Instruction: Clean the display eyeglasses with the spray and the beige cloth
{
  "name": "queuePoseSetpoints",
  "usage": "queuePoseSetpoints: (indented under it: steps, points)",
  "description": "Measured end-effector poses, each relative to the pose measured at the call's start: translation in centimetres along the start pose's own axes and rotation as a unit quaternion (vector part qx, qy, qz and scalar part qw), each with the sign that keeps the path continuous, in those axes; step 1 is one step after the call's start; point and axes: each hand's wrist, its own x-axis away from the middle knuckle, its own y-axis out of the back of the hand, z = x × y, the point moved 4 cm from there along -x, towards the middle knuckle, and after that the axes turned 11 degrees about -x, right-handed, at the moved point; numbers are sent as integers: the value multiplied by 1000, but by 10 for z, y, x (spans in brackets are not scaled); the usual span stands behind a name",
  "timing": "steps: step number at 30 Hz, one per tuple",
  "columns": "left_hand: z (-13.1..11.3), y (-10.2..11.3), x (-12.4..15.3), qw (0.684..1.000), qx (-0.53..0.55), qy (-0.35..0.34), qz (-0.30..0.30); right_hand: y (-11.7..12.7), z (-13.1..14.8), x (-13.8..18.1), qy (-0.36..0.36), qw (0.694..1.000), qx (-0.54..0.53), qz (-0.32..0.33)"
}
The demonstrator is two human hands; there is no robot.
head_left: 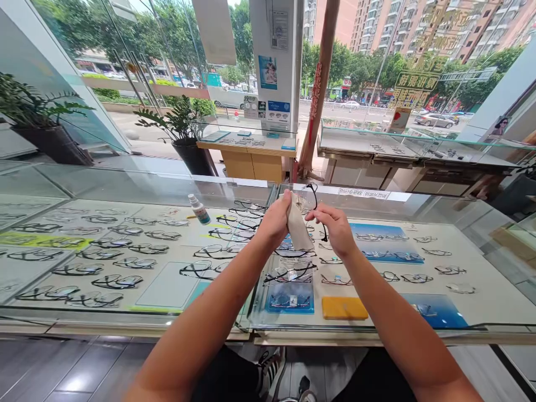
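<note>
Above the glass display counter, my left hand (276, 219) is closed around a light beige cloth (298, 226), which hangs down from my fingers. My right hand (334, 226) pinches a pair of dark-framed eyeglasses (314, 196) just to the right of the cloth. One dark temple tip (324, 234) shows below the right fingers, and another part of the frame rises above them. The cloth and my fingers hide most of the lenses. To the left, a small white spray bottle (199, 210) with a blue-and-red label stands on the counter top.
Rows of eyeglasses (118, 281) lie inside the glass counter (167, 317). A yellow-orange case (344, 307) is near its front edge, right of centre. Further off are potted plants (186, 134), another display case (251, 146), a wooden post (320, 89) and large windows.
</note>
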Motion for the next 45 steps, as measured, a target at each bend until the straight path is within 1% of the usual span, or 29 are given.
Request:
queuePoseSetpoints:
  steps: [4,6,9,14,18,23,28,32,35,40,45]
  points:
    - [4,1,-1,1000,-1,19,-5,0,3,1,9,1000,-5,2]
    - [6,1,-2,1000,-4,30,3,-1,3,2,11,1000,-6,9]
    - [7,0,-2,1000,0,23,15,-2,2,1,8,1000,-1,12]
    - [5,0,-2,1000,11,16,-6,-2,0,0,-2,1000,-4,-1]
    - [1,-3,1,999,23,24,-3,-1,0,0,-4,1000,-10,0]
    - [-5,-7,4,999,36,18,24,0,-2,-1,-21,1000,-14,1]
    - [-4,-6,6,998,5,5,65,1,-6,-2,-33,999,-11,7]
    - [-3,-3,7,996,-20,-6,91,2,-6,-1,-29,999,-14,7]
    - [-1,-2,6,993,-39,1,112,2,-5,-1,-21,1000,-9,-1]
    - [3,2,1,994,-28,33,101,3,-2,-1,-9,1000,12,-11]
    - [4,3,1,993,-21,48,102,4,-2,-2,-8,1000,18,-13]
